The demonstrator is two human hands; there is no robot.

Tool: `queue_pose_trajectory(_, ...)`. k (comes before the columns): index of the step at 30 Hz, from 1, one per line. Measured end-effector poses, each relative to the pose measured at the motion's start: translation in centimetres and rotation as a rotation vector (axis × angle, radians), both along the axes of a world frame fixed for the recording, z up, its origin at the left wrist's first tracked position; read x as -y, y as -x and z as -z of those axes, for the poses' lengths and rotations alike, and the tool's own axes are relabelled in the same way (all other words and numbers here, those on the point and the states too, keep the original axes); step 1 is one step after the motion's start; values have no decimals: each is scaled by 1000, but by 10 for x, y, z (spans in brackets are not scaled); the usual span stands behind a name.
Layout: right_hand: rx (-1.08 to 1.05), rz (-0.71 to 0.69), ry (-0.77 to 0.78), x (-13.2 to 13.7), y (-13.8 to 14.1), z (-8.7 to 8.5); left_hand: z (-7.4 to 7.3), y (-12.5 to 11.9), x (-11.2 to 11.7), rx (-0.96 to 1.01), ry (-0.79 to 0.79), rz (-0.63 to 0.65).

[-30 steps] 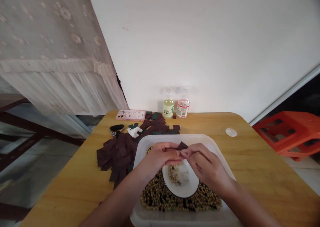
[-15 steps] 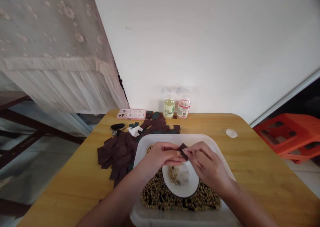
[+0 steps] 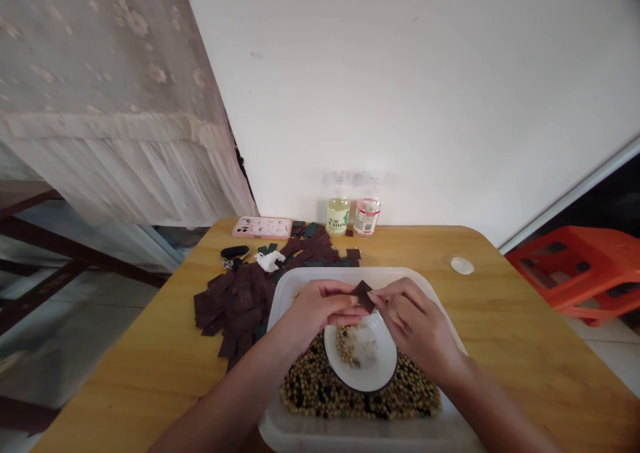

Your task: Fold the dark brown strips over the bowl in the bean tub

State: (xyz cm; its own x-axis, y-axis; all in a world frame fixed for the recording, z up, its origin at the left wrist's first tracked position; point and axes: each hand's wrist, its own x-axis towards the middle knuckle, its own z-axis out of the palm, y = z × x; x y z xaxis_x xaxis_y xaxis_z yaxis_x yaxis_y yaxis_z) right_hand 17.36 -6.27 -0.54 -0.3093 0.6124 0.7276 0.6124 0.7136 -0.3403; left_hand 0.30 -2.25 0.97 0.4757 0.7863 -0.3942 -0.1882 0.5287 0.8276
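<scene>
My left hand (image 3: 314,308) and my right hand (image 3: 414,324) meet above a white bowl (image 3: 361,352) and pinch a small dark brown square piece (image 3: 364,294) between their fingertips. The bowl holds a few pale beans and sits in a translucent plastic tub (image 3: 300,284) filled with pale and dark beans (image 3: 320,393). Both hands hover over the far half of the tub, fingers closed on the piece.
A heap of dark brown and green square pieces (image 3: 240,303) lies left of the tub on the wooden table (image 3: 525,333). Behind are a pink phone (image 3: 263,227), a black key fob (image 3: 234,252), crumpled white paper (image 3: 269,261), two small bottles (image 3: 351,212) and a white lid (image 3: 461,265). An orange stool (image 3: 580,266) stands to the right.
The hands have stayed over the bowl; the brown piece between the fingertips has turned a little and now shows more of its face. The view has shifted slightly.
</scene>
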Motion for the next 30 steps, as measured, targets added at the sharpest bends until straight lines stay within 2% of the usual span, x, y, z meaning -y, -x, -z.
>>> queue_pose_trajectory(6,-26,29,-1,-1,1,-4,-3,-1,2,-20,-6,-15)
queue_pose_trajectory(9,12,-26,6,0,1,-5,-3,-1,2,-11,-5,-28)
queue_pose_trajectory(12,-36,27,-1,0,0,-6,-3,-2,2,-8,-13,-20)
queue_pose_trajectory(16,21,-8,1,0,1,-5,-2,-1,2,17,-1,-39)
queue_pose_trajectory(19,-23,37,-21,1,1,-4,-1,-1,2,13,3,-33)
queue_pose_trajectory(23,2,-14,6,1,1,-4,-1,-1,2,16,14,-48)
queue_pose_trajectory(26,-51,33,-8,1,1,-3,-1,-1,2,16,11,-42)
queue_pose_trajectory(30,0,-28,-8,0,1,-3,1,-1,1,18,6,-56)
